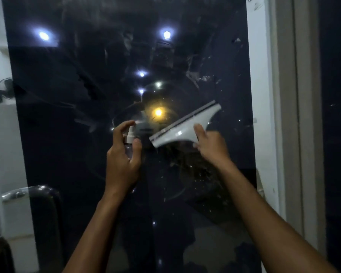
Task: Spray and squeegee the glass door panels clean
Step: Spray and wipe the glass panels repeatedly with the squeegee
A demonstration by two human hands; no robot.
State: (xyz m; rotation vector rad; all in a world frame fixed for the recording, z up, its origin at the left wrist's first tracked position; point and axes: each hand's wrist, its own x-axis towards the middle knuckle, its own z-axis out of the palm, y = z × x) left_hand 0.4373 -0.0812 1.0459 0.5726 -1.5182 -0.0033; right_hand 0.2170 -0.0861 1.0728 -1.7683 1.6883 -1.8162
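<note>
Two bare forearms reach up from the bottom edge toward the dark glass [83, 115]. The left hand [122, 162] grips a small clear bottle [129, 143], forefinger curled over its white nozzle, which points at the pane. The right hand [211, 146] clenches the handle of a white squeegee [185, 125]; its blade is tilted, the right end higher, in front of the glass just right of the bottle. Smears and droplets mark the pane around the squeegee. A metal handle [26, 193] shows lower left, a pale frame [264, 95] at right.

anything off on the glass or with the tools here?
No damage shows. The glass panel is smeared: whitish streaks and specks at upper right and below the squeegee, which the right hand holds tilted. The left hand grips the spray bottle upright.
</note>
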